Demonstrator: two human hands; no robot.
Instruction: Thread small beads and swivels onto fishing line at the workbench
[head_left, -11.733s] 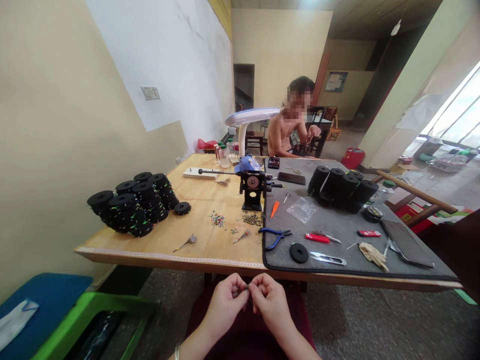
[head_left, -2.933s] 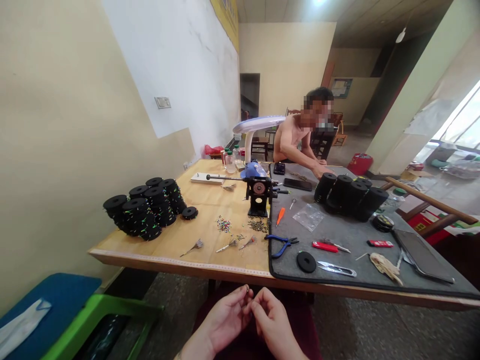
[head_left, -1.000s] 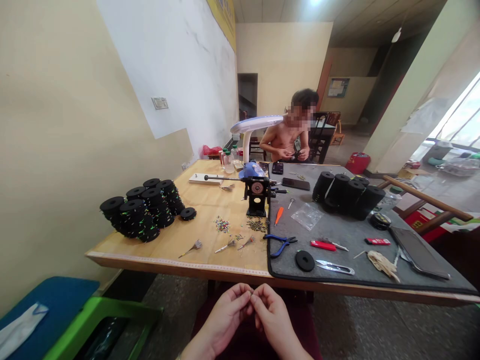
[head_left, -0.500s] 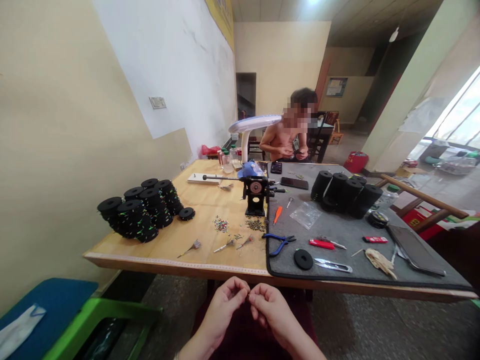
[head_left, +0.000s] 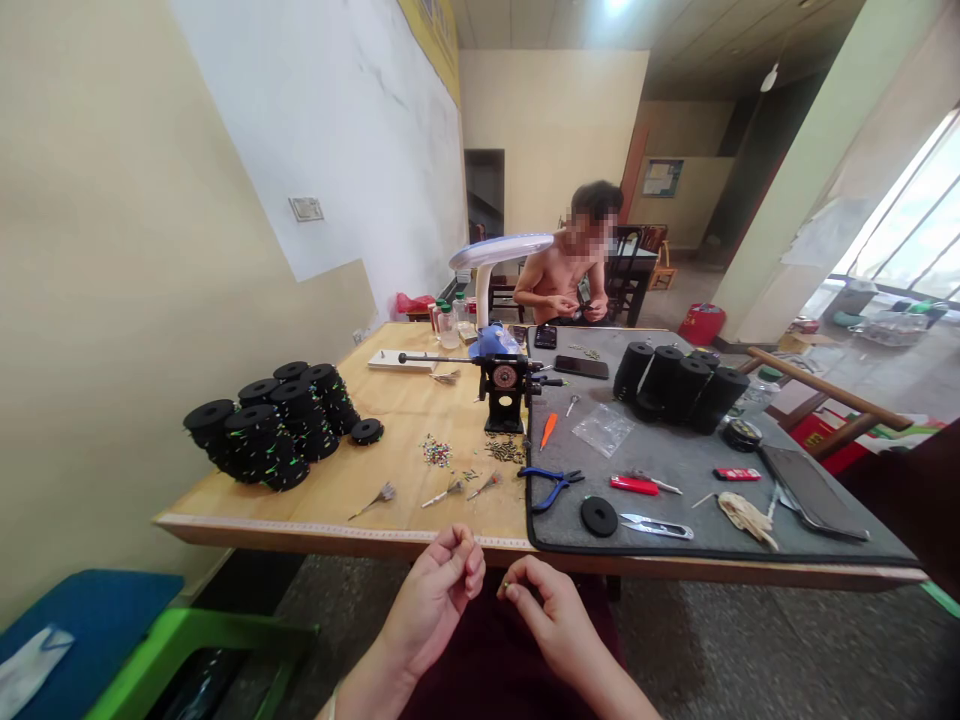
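Observation:
My left hand [head_left: 439, 590] is raised just in front of the table's near edge, its thumb and fingertips pinched together. Whatever it may hold is too small to make out. Lower and to the right, my right hand [head_left: 546, 610] pinches a tiny yellow-green piece [head_left: 506, 586] between thumb and index finger. A gap separates the two hands. Nearest to them on the wood lie three thin-stemmed bundles with flared ends, one of them a bundle with an orange spot [head_left: 486, 486]. Behind these are a heap of coloured beads [head_left: 436, 451] and a pile of small dark metal parts [head_left: 505, 452].
Black foam spools [head_left: 259, 435] stand stacked at left, more spools [head_left: 679, 380] at right. A black winding device [head_left: 504, 395] and a lamp [head_left: 499, 250] occupy the middle. Blue pliers [head_left: 553, 486], thread snips [head_left: 660, 527] and a foam disc [head_left: 599, 516] lie on the grey mat. A person sits opposite.
My hands, touching at the fingertips before, have come apart. The left moved up and leftward; the right stayed low, with the yellow-green piece now showing. The view shifted slightly.

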